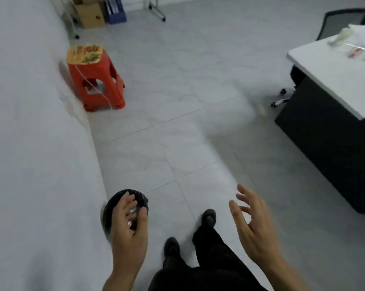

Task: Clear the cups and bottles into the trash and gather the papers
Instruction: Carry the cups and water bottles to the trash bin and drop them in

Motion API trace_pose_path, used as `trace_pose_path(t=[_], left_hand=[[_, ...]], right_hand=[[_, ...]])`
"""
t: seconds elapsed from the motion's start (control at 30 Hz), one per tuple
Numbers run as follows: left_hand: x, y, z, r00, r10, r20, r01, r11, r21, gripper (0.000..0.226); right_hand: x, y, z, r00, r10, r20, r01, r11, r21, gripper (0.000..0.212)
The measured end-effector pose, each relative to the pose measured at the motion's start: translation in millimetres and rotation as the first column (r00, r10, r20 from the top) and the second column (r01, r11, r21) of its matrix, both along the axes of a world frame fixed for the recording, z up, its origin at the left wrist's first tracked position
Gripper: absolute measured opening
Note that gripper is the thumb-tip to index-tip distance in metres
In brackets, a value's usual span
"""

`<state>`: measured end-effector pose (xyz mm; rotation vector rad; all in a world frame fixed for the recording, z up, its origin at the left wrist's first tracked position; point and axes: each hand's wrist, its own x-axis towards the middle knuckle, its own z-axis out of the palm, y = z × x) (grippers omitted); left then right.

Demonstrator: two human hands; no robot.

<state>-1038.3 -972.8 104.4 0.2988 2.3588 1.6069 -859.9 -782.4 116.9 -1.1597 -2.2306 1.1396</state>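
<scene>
Trash bin, black-lined, sits near-left against the wall. Left hand hovers over its mouth, fingers curled around something small and shiny, probably for dropping; identity unclear. Right hand empty, fingers spread. Papers lie on the far-right desk.

Open floor: passable between wall and desk; red stool against wall, chair behind desk.
</scene>
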Motion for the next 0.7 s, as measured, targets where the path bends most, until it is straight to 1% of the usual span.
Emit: trace_pose_path(t=[0.07, 0.13, 0.23, 0.3, 0.37, 0.43, 0.5, 0.57, 0.7], left_hand=[[14.9, 31.2, 3.1, 0.992, -0.128, 0.009, 0.128, 0.992, 0.024, 0.047], [43.8, 71.2, 13.2, 0.949, -0.315, -0.023, 0.316, 0.948, 0.039, 0.046], [98.2, 124.0, 32.7, 0.820, -0.568, -0.073, 0.571, 0.820, 0.032, 0.045], [141.8, 155.7, 39.8, 0.717, -0.689, -0.106, 0.694, 0.720, 0.015, 0.046], [189.5, 183.4, 40.9, 0.621, -0.772, -0.135, 0.778, 0.628, -0.010, 0.047], [241.6, 207.8, 36.6, 0.541, -0.830, -0.139, 0.834, 0.550, -0.040, 0.047], [293.8, 226.3, 29.2, 0.488, -0.865, -0.115, 0.867, 0.496, -0.051, 0.048], [346.3, 245.1, 25.5, 0.421, -0.900, -0.113, 0.902, 0.428, -0.050, 0.050], [465.7, 290.7, 25.2, 0.260, -0.959, -0.113, 0.962, 0.268, -0.057, 0.055]], right_hand=[[41.7, 5.1, 4.3, 0.989, -0.146, 0.005, 0.146, 0.989, 0.006, 0.045], [94.5, 10.0, 9.9, 0.944, -0.329, -0.014, 0.329, 0.944, 0.021, 0.048], [172.3, 12.7, 12.3, 0.831, -0.553, -0.055, 0.555, 0.832, 0.019, 0.052], [224.5, 11.5, 10.3, 0.740, -0.667, -0.081, 0.669, 0.743, -0.006, 0.051], [275.6, 9.3, 6.0, 0.651, -0.754, -0.095, 0.754, 0.656, -0.038, 0.052], [329.2, 5.4, -0.3, 0.578, -0.812, -0.078, 0.809, 0.583, -0.077, 0.054], [379.6, 1.6, -3.5, 0.546, -0.837, -0.031, 0.830, 0.546, -0.111, 0.058], [426.4, 3.8, -3.4, 0.509, -0.861, -0.022, 0.853, 0.507, -0.125, 0.061], [533.5, 18.0, -3.2, 0.395, -0.919, -0.006, 0.914, 0.393, -0.102, 0.056]])
